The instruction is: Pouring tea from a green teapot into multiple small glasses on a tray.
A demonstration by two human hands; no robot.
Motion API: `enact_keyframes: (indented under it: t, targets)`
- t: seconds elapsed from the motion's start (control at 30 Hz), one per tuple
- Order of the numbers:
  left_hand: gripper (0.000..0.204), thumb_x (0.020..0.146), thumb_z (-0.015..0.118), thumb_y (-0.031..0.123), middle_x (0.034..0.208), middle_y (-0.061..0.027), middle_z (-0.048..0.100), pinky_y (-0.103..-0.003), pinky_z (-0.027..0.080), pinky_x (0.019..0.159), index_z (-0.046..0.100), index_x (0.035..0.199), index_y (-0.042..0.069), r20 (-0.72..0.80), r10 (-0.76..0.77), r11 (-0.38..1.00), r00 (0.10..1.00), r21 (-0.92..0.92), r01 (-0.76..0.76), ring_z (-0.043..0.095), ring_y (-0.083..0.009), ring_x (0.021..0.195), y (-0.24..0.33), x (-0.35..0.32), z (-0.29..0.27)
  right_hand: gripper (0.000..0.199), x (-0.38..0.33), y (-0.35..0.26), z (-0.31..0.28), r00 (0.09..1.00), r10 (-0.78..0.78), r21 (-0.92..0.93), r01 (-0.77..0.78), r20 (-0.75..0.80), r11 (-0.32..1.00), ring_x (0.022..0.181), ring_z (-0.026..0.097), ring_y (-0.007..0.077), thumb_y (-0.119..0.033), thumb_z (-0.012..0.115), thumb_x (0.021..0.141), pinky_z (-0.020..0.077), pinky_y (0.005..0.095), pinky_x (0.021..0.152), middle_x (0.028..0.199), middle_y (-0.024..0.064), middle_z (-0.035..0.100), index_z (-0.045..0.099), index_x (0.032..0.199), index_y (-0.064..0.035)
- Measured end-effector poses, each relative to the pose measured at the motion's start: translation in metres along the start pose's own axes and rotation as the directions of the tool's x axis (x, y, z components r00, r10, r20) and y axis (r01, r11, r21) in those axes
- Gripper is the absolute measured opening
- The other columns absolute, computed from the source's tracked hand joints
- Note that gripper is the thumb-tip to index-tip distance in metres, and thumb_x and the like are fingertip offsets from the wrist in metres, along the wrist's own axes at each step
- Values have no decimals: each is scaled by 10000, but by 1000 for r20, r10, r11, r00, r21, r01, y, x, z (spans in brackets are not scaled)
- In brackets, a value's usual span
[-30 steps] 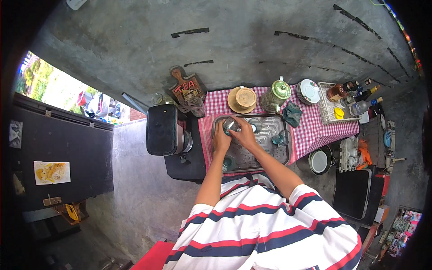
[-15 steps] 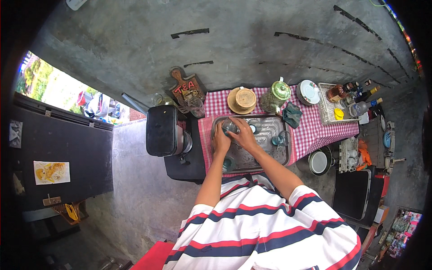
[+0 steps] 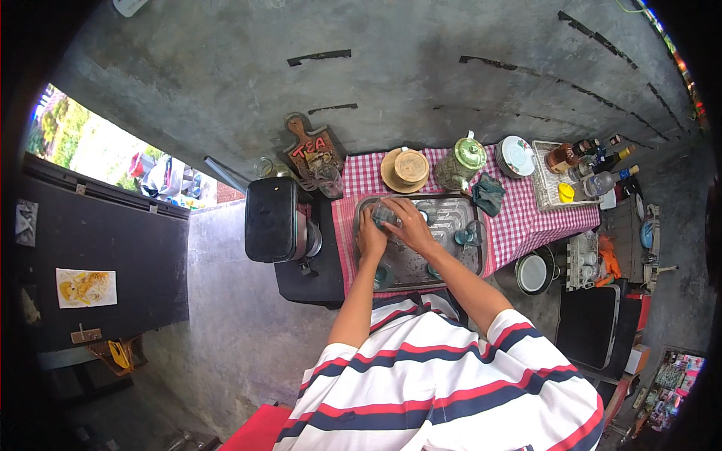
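Green teapot (image 3: 461,162), stacked plates (image 3: 516,155), bottles (image 3: 594,161) nr wall.

The person wears a short-sleeved shirt (image 3: 451,383), white with broad navy stripes edged in red. Both forearms are bare below the sleeves. The left hand (image 3: 370,239) and right hand (image 3: 410,225) wear no gloves.

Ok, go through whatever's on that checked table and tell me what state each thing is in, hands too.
Left hand: closed on the glass, over the tray.
Right hand: closed on the same glass.
Glass: clear, held between both hands; contents cannot be told.
Metal tray: flat on the checked cloth, glasses standing in it.
Green teapot: upright, lid on.
Plates: stacked.
Green cloth: crumpled beside the tray.
Bottles: capped, lying in a white tray.
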State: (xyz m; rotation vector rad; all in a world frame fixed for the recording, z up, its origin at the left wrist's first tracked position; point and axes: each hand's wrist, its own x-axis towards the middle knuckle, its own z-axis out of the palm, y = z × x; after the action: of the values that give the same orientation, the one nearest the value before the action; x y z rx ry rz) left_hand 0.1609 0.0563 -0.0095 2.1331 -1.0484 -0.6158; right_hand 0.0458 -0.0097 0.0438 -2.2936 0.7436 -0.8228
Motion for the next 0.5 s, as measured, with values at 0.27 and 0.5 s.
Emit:
enact_keyframes:
  t: [0.27,0.5]
  targets:
    - [698,772,761,183,1358,-184,482,-542,481,902,383,1347,67,-26,28,999,999,18,-27,539,-439,1181,3,-4,2,618,6,-4,-6,999,-36,9,36,3,999,1149,547,339,-85,772,739,472,427,971,1233,141,590,544,1313,-45]
    - [669,774,767,230,1318,-187,474,-551,477,890,391,1300,55,-56,-24,1000,998,8,24,534,-445,1166,10,-7,7,604,6,-8,-7,998,19,15,-18,-53,1000,1155,555,338,-82,783,733,477,425,971,1233,146,593,561,1293,-41]
